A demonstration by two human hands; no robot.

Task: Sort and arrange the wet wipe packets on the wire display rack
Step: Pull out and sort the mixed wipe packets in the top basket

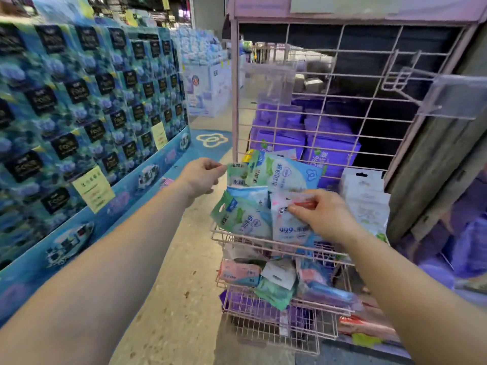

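While both hands grasp packets | left hand (201, 176) pinches green wet wipe packet (237, 173) top corner | right hand (322, 214) grips pink-white packet (288, 219), nearer, upright in upper wire basket (263, 242)

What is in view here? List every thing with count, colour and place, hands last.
wire display rack: one, pink, right of centre, with tiered baskets.
wet wipe packets: several, green, blue and white, in the upper basket.
pink-and-white packet: one, front of the upper basket, under the right hand.
lower-basket packets: several, pink, green, blue and white, jumbled.
purple packs: several, behind the rack grid.
white packets: a few, right of the rack.
blue boxed display: one wall, many boxes, far left.
floor: beige, speckled.
left hand: fingers pinch a green packet's top corner.
right hand: fingers pinch the pink-and-white packet's top.
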